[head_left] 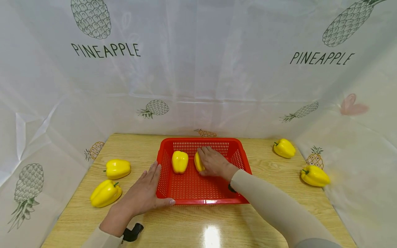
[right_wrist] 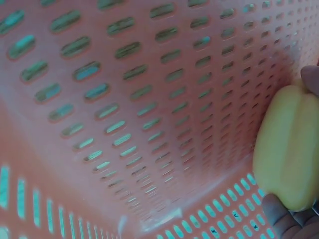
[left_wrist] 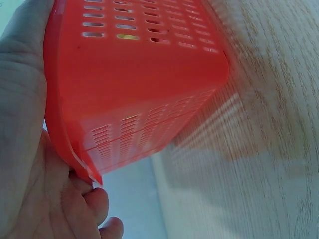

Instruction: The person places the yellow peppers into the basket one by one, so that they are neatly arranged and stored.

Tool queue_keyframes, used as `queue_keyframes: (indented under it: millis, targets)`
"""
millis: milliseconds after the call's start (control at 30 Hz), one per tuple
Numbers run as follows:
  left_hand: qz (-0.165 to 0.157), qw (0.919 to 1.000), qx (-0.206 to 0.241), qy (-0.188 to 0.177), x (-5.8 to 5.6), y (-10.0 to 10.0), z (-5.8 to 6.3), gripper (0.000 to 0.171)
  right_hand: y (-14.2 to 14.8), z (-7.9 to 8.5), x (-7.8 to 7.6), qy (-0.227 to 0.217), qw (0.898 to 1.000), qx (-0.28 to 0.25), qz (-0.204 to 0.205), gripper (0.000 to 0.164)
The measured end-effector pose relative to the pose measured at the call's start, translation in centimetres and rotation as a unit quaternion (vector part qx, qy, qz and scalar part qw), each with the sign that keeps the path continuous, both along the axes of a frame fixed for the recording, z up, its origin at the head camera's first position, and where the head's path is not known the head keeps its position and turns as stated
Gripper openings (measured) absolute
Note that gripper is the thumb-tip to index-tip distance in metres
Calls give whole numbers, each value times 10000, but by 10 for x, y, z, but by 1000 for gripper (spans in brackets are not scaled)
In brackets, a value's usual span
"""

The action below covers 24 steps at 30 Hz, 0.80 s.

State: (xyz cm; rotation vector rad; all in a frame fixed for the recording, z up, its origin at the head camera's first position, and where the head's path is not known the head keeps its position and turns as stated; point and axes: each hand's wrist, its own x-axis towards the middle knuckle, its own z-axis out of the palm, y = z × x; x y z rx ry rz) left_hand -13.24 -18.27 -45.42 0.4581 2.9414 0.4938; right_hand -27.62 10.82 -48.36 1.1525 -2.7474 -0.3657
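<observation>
A red plastic basket (head_left: 205, 201) with slotted walls stands on the wooden table. Inside it, my right hand (head_left: 214, 162) grips a yellow bell pepper (head_left: 199, 162) from above, thumb on one end and fingers on the other. The right wrist view shows this bell pepper (right_wrist: 286, 147) close over the basket's slotted floor (right_wrist: 164, 89). Another yellow bell pepper (head_left: 180, 162) stands in the basket to the left. My left hand (head_left: 142, 193) rests on the basket's front left corner, fingers straight along the left rim and thumb on the front rim.
Left of the basket lie two yellow bell peppers, one behind (head_left: 118, 168) and one in front (head_left: 106, 193). Two more lie at the right, one farther back (head_left: 284, 148) and one near the table's edge (head_left: 315, 175). A pineapple-printed sheet (head_left: 217, 75) hangs behind the table.
</observation>
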Motion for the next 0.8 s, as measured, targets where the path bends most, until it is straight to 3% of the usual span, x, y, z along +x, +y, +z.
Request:
queue_keyframes:
  millis: [367, 800]
  targets:
    - [20, 10000, 36, -12, 5, 1, 1, 137, 0, -4, 1, 243, 9995, 104, 146, 91]
    - [37, 10000, 7, -73, 4, 2, 4, 140, 1, -2, 1, 108, 9998, 127, 66, 96]
